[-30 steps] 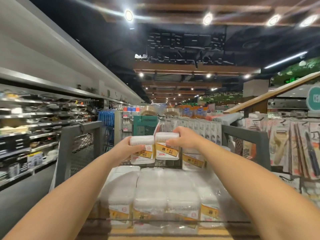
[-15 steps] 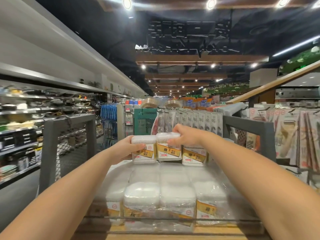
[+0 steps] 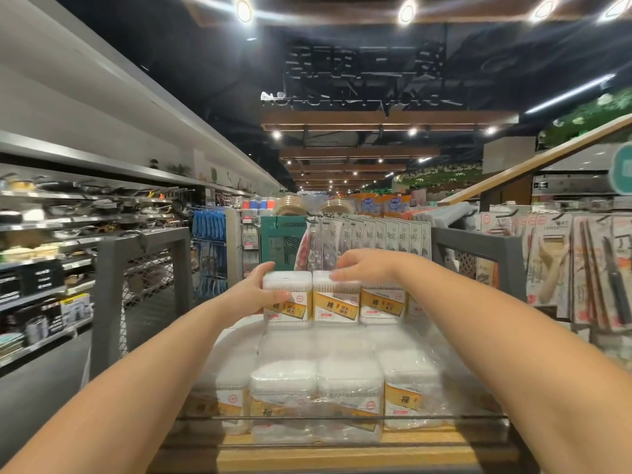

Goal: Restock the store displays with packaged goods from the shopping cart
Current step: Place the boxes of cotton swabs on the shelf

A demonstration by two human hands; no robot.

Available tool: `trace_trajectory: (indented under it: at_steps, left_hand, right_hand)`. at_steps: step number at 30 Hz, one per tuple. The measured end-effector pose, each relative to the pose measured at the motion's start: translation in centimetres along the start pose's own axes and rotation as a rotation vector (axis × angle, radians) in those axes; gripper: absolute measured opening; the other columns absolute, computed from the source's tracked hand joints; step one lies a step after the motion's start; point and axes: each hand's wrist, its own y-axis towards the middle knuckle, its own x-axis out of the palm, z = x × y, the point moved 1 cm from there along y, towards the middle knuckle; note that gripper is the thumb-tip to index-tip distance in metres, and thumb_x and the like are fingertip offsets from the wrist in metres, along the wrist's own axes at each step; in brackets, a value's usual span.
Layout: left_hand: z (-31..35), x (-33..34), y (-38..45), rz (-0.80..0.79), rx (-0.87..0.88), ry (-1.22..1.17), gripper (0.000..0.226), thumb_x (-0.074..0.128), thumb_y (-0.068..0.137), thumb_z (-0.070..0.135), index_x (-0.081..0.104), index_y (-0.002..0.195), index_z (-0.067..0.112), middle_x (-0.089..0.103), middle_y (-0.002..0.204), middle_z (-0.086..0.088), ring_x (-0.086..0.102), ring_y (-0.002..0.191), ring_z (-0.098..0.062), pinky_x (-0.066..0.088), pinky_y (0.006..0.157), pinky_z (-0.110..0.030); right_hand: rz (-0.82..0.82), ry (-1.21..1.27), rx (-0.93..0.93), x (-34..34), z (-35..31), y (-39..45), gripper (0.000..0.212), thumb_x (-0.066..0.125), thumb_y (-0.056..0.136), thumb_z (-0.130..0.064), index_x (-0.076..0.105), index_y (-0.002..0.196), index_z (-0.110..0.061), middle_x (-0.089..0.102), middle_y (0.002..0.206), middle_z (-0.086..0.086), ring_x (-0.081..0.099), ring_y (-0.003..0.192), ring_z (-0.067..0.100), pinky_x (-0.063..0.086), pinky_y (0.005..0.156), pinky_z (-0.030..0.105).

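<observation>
Two clear boxes of cotton swabs with gold labels stand side by side on top of shrink-wrapped packs of the same boxes [image 3: 349,388]. My left hand [image 3: 254,295] grips the left box [image 3: 287,302], thumb on its front. My right hand [image 3: 369,268] lies blurred over the lid of the middle box [image 3: 337,307], fingers stretched out across it. A third box [image 3: 381,304] stands directly to the right of those two. The shopping cart is out of view.
The packs sit on a wooden shelf [image 3: 342,453] behind a thin wire rail. Grey mesh frames rise on the left [image 3: 143,268] and right [image 3: 478,248]. Hanging packets [image 3: 376,237] are behind the boxes, kitchen tools [image 3: 581,268] hang right, cookware shelves [image 3: 51,234] line the left aisle.
Both hands lowered the two boxes onto the wrapped packs beside the third box. My right hand's fingers have straightened on the lid; the camera has moved closer.
</observation>
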Motion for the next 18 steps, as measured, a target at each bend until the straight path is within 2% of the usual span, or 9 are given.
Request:
trace_trajectory:
  at_steps: [2,4,6,8,10,12,14,16,18]
  left_hand:
    - [0.3,0.1,-0.4,0.060,0.032,0.021,0.118,0.085,0.061,0.049,0.015,0.155,0.032,0.042,0.149,-0.011,0.063,0.115,-0.024,0.049,0.103,-0.047]
    - [0.8,0.4,-1.0,0.178,0.090,0.023,0.104,0.075,0.076,0.052,0.014,0.156,0.030,0.024,0.160,-0.007,0.042,0.138,-0.029,0.035,0.113,-0.051]
    - [1.9,0.8,-1.5,0.296,0.187,0.016,0.081,0.064,0.089,0.050,0.021,0.154,0.028,0.023,0.161,-0.002,0.028,0.145,-0.027,0.029,0.116,-0.052]
    - [3.7,1.8,-2.1,0.350,0.283,0.060,0.067,0.058,0.094,0.047,0.030,0.152,0.026,0.029,0.158,-0.002,0.031,0.143,-0.023,0.030,0.114,-0.048]
    - [6.0,3.5,-2.5,0.339,0.394,0.137,0.056,0.054,0.098,0.040,0.037,0.148,0.021,0.036,0.153,0.000,0.036,0.135,-0.013,0.032,0.110,-0.038]
    - [8.3,6.1,-3.1,0.270,0.501,0.153,0.048,0.054,0.098,0.036,0.045,0.143,0.019,0.044,0.145,0.002,0.037,0.124,-0.005,0.033,0.107,-0.031]
    - [10.6,9.3,-3.7,0.223,0.611,0.167,0.041,0.057,0.097,0.034,0.052,0.135,0.020,0.050,0.138,0.004,0.039,0.121,-0.004,0.033,0.108,-0.032]
    - [12.5,12.7,-4.7,0.182,0.683,0.163,0.034,0.059,0.096,0.030,0.057,0.129,0.021,0.053,0.129,0.007,0.041,0.118,-0.002,0.032,0.101,-0.026]
    - [14.4,16.6,-6.3,0.095,0.720,0.086,0.028,0.061,0.094,0.031,0.059,0.121,0.024,0.055,0.119,0.010,0.047,0.114,-0.004,0.036,0.096,-0.025]
  right_hand:
    - [0.051,0.048,0.024,-0.6,-0.1,-0.8,0.066,0.038,0.097,-0.063,0.042,0.146,-0.019,0.044,0.150,0.000,0.045,0.133,0.021,0.035,0.113,0.043]
    - [0.117,0.101,0.053,-1.1,0.1,-1.7,0.067,0.038,0.096,-0.063,0.042,0.146,-0.019,0.045,0.149,0.000,0.047,0.131,0.020,0.037,0.111,0.041]
    - [0.168,0.131,0.054,-1.4,0.4,-2.7,0.066,0.039,0.095,-0.064,0.043,0.144,-0.019,0.047,0.148,0.000,0.048,0.129,0.019,0.038,0.111,0.042]
    - [0.207,0.156,0.058,-1.6,0.4,-4.1,0.062,0.041,0.096,-0.061,0.046,0.142,-0.020,0.049,0.145,-0.001,0.049,0.127,0.018,0.040,0.108,0.040]
    - [0.247,0.179,0.063,-1.6,0.3,-5.9,0.054,0.046,0.098,-0.054,0.050,0.139,-0.019,0.054,0.138,-0.003,0.051,0.125,0.017,0.041,0.104,0.035]
    - [0.314,0.222,0.080,-1.4,0.7,-8.2,0.042,0.053,0.097,-0.048,0.057,0.129,-0.021,0.059,0.125,-0.008,0.056,0.118,0.014,0.044,0.097,0.029]
    - [0.394,0.275,0.091,-1.1,1.5,-11.5,0.025,0.060,0.095,-0.041,0.061,0.115,-0.026,0.062,0.110,-0.013,0.060,0.108,0.010,0.046,0.089,0.026]
    - [0.467,0.347,0.107,-1.0,2.7,-15.1,0.013,0.064,0.094,-0.033,0.064,0.105,-0.027,0.066,0.103,-0.013,0.064,0.101,0.008,0.050,0.088,0.025]
    - [0.545,0.392,0.130,-1.0,4.2,-19.5,0.008,0.066,0.093,-0.025,0.067,0.101,-0.023,0.069,0.097,-0.010,0.065,0.092,0.005,0.050,0.086,0.023]
